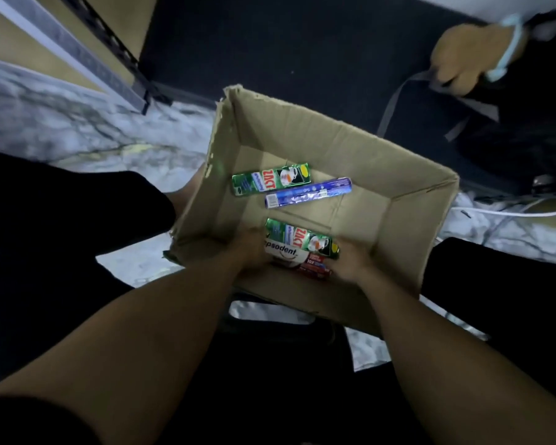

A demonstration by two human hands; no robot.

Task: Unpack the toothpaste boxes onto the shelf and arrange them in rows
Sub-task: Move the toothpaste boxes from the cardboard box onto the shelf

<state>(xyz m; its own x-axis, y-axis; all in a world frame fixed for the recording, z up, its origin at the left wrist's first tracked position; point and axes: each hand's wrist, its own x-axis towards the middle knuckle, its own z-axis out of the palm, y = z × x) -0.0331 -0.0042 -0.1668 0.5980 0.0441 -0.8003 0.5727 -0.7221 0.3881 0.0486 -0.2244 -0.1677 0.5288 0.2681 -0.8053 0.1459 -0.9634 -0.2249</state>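
Hands meet nearest the camera, inside the near wall of the cardboard carton (402,200). The left hand (251,248) clasps the left end of the near pair (297,252) and the right hand (353,258) clasps the right end. Both are seen from the back, so the fingertips are hidden, but each looks closed round its end rather than spread wide.

That pair is a green Zact box (302,237) lying on a white and red Pepsodent box (289,255). Their long axes run across the person from left to right, with the right ends a little nearer the body. Each hand therefore sits on a short end, and the two boxes are pressed between them.

Just beyond, on the carton floor, lie the last two loose boxes. The blue box (308,191) is straight ahead of the gap between the hands. The second green box (272,179) is beside it on its far side, closer to the left wall and so nearer the left hand. Both lie crosswise too, with their right ends tipped away.

Past the carton is pale marbled flooring (61,123). At far left rises the slotted upright (109,49) of what I take to be the shelf. By that reading, the lift should go up and leftward, left hand leading.

At far right another person's hand (466,56), wearing a light wristband, grips a grey strap (395,104).
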